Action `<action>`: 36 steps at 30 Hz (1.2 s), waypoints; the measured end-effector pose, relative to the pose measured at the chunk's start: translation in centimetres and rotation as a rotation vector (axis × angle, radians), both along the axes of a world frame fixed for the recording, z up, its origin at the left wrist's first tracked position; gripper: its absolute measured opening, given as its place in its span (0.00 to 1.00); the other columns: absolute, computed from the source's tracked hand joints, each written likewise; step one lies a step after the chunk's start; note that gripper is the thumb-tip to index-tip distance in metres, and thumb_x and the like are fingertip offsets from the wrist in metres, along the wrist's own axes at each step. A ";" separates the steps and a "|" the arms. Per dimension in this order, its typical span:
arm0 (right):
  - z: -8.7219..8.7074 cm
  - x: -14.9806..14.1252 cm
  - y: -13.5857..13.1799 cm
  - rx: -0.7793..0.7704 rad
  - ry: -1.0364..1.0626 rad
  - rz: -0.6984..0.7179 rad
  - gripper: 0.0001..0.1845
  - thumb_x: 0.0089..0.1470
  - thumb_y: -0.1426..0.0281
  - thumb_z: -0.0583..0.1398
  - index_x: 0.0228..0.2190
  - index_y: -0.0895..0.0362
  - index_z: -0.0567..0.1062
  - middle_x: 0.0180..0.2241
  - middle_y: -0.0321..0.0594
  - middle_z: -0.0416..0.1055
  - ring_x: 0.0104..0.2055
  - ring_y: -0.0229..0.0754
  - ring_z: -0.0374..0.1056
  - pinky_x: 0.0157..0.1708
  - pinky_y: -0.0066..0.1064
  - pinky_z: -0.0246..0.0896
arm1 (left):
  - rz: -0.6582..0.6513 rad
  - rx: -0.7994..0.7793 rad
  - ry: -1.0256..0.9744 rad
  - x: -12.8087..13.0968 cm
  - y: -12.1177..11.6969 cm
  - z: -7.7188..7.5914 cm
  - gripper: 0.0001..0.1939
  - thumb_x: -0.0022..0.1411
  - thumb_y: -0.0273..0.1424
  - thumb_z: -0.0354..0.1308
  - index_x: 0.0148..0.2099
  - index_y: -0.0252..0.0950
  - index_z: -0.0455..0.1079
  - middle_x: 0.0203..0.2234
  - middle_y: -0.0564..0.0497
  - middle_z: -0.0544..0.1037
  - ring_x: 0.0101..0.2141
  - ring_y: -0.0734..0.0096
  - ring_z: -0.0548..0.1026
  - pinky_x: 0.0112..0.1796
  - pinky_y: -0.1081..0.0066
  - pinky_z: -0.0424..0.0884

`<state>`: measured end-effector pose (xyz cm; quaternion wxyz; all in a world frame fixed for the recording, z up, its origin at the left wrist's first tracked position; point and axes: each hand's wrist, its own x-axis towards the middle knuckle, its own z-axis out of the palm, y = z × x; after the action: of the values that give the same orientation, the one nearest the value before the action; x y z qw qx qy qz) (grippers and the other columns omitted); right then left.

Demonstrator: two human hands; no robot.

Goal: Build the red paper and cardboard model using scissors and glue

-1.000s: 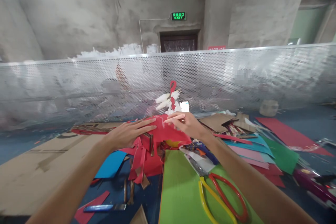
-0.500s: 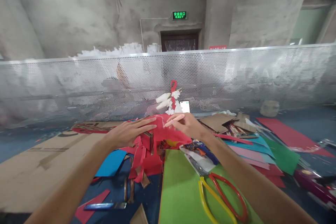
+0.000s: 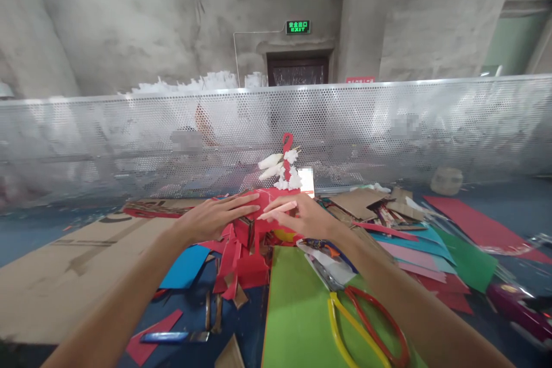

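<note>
My left hand (image 3: 219, 215) lies with its fingers stretched out on a red sheet (image 3: 266, 198), which has faint white lines on it. In my right hand (image 3: 302, 214) is a slim, pale pencil-like stick (image 3: 283, 209), pinched in writing fashion with its tip low over the red sheet. Its exact kind cannot be made out. Below the hands are folded red paper pieces (image 3: 245, 270). Just behind them stands a red looped ornament (image 3: 287, 146) with white flower-like pieces (image 3: 287, 178), and a phone (image 3: 307, 181) with a lit screen is beside it.
Red-and-yellow-handled scissors (image 3: 334, 284) lie on a green board (image 3: 297, 305). A blue-handled cutter (image 3: 175, 337) rests at front left, near a large cardboard sheet (image 3: 56, 264). Coloured papers (image 3: 431, 241) and cardboard scraps (image 3: 362, 204) are to the right. A perforated metal barrier (image 3: 366, 126) runs behind.
My right hand has moved slightly down and left over the red sheet, and the stick now lies flatter. My left hand keeps its place. The view has shifted slightly.
</note>
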<state>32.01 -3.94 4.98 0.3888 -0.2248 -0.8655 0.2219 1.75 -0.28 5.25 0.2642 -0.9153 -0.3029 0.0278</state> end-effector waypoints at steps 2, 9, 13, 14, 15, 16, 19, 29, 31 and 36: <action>-0.1 -0.1 0.0 0.010 -0.012 0.000 0.15 0.63 0.70 0.58 0.41 0.53 0.85 0.46 0.36 0.82 0.44 0.41 0.77 0.44 0.30 0.67 | -0.010 0.013 0.004 -0.1 0.1 -0.1 0.60 0.51 0.10 0.48 0.76 0.57 0.29 0.75 0.54 0.44 0.69 0.64 0.59 0.41 0.73 0.74; 0.4 1.0 0.0 -0.002 0.005 -0.153 0.14 0.60 0.72 0.58 0.39 0.55 0.85 0.40 0.36 0.83 0.39 0.40 0.76 0.36 0.28 0.66 | -0.009 0.015 -0.013 0.0 0.0 -0.1 0.60 0.49 0.10 0.48 0.76 0.57 0.32 0.75 0.56 0.44 0.68 0.64 0.61 0.35 0.75 0.74; 0.2 0.4 -0.3 0.011 -0.041 -0.039 0.14 0.62 0.68 0.58 0.42 0.53 0.84 0.45 0.37 0.82 0.43 0.41 0.76 0.43 0.30 0.66 | -0.024 0.015 -0.028 0.0 0.1 -0.2 0.60 0.50 0.10 0.49 0.76 0.58 0.31 0.75 0.56 0.44 0.68 0.64 0.61 0.35 0.76 0.73; 0.2 0.2 -0.3 0.014 -0.045 -0.008 0.14 0.63 0.67 0.58 0.43 0.53 0.84 0.45 0.37 0.82 0.44 0.41 0.76 0.44 0.30 0.66 | -0.026 0.015 -0.029 0.0 0.1 -0.2 0.60 0.50 0.10 0.49 0.76 0.57 0.30 0.75 0.56 0.44 0.68 0.64 0.61 0.35 0.76 0.74; 0.1 0.1 -0.4 0.015 -0.045 0.007 0.15 0.63 0.66 0.58 0.43 0.53 0.84 0.45 0.37 0.82 0.44 0.41 0.76 0.45 0.30 0.66 | -0.027 0.014 -0.029 0.0 0.1 -0.2 0.60 0.51 0.10 0.49 0.76 0.57 0.30 0.75 0.56 0.44 0.68 0.64 0.61 0.36 0.76 0.74; 0.1 0.0 -0.4 0.016 -0.039 0.002 0.14 0.63 0.66 0.58 0.43 0.53 0.84 0.45 0.37 0.82 0.43 0.41 0.76 0.45 0.30 0.66 | -0.025 0.012 -0.032 0.0 0.1 -0.2 0.60 0.51 0.10 0.49 0.76 0.58 0.29 0.75 0.56 0.44 0.68 0.64 0.61 0.36 0.75 0.74; 0.3 0.6 -0.1 0.014 -0.031 -0.108 0.13 0.60 0.70 0.59 0.38 0.55 0.84 0.40 0.38 0.83 0.37 0.40 0.75 0.37 0.29 0.65 | -0.009 -0.001 -0.036 0.1 0.0 -0.1 0.61 0.50 0.10 0.50 0.76 0.59 0.30 0.75 0.56 0.43 0.68 0.63 0.61 0.38 0.75 0.75; 0.8 1.0 -0.4 0.041 -0.041 -0.067 0.14 0.61 0.68 0.58 0.39 0.52 0.85 0.44 0.36 0.82 0.41 0.42 0.76 0.41 0.30 0.66 | 0.031 -0.014 -0.004 0.5 -0.5 0.2 0.60 0.51 0.11 0.49 0.76 0.58 0.31 0.75 0.55 0.44 0.69 0.61 0.60 0.39 0.73 0.76; 0.8 0.9 -0.4 0.035 -0.049 -0.081 0.14 0.61 0.68 0.58 0.38 0.53 0.85 0.43 0.36 0.83 0.40 0.41 0.76 0.39 0.30 0.66 | 0.036 -0.022 -0.004 0.5 -0.6 0.3 0.58 0.52 0.11 0.50 0.76 0.57 0.33 0.75 0.55 0.43 0.69 0.61 0.60 0.40 0.72 0.76; 0.6 2.0 0.5 0.021 -0.011 -0.234 0.14 0.60 0.71 0.57 0.36 0.54 0.84 0.39 0.37 0.83 0.35 0.41 0.75 0.33 0.29 0.65 | 0.026 -0.041 -0.018 0.5 -0.6 0.4 0.57 0.54 0.13 0.52 0.76 0.58 0.33 0.76 0.56 0.41 0.69 0.62 0.60 0.38 0.75 0.74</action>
<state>34.06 -3.42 5.57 0.4095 -0.3217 -0.8377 0.1647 2.26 -0.89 5.63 0.2423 -0.9166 -0.3166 0.0295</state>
